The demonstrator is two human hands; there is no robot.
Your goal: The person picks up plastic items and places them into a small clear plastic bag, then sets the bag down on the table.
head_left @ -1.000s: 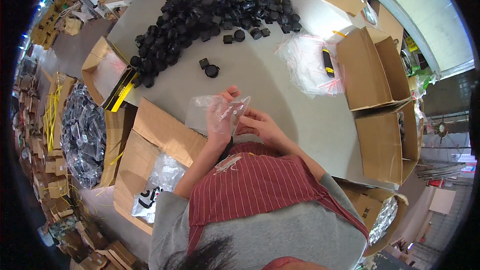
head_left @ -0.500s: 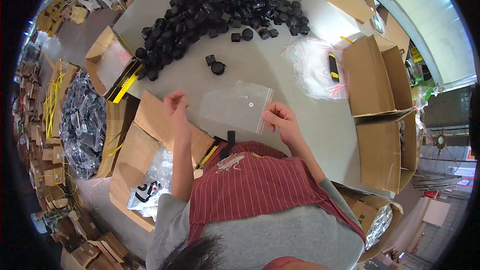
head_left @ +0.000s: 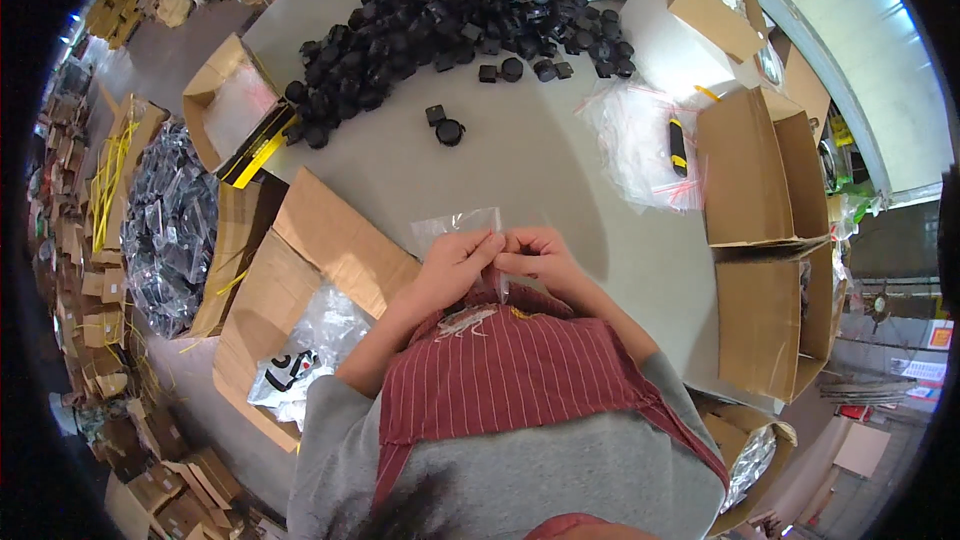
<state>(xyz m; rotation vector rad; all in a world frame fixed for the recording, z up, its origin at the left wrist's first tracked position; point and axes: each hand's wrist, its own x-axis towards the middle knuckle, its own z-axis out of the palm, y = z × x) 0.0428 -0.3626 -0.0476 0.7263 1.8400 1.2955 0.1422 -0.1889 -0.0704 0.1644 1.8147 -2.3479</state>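
A clear zip-lock plastic bag [head_left: 450, 224] is pinched between my two hands, close to my apron at the table's near edge. My left hand [head_left: 454, 266] is closed on the bag's zip edge, thumb and fingers pressed together. Right beside it, my right hand [head_left: 543, 258] grips the same edge, the fingertips of both hands almost touching. Much of the bag is hidden under my left hand. Beyond the hands, a pair of small black parts [head_left: 449, 131], one squarish and one round, lies on the grey table [head_left: 540, 165].
A large heap of black parts [head_left: 420, 25] covers the table's far side. To the right lie more clear bags [head_left: 630, 145] with a black and yellow utility knife [head_left: 678, 147] on them, beside open cardboard boxes [head_left: 745, 165]. An open carton [head_left: 265, 310] stands at my left.
My left hand has moved right and taken hold of the bag beside my right hand. The bag has come nearer to my body and shifted left.
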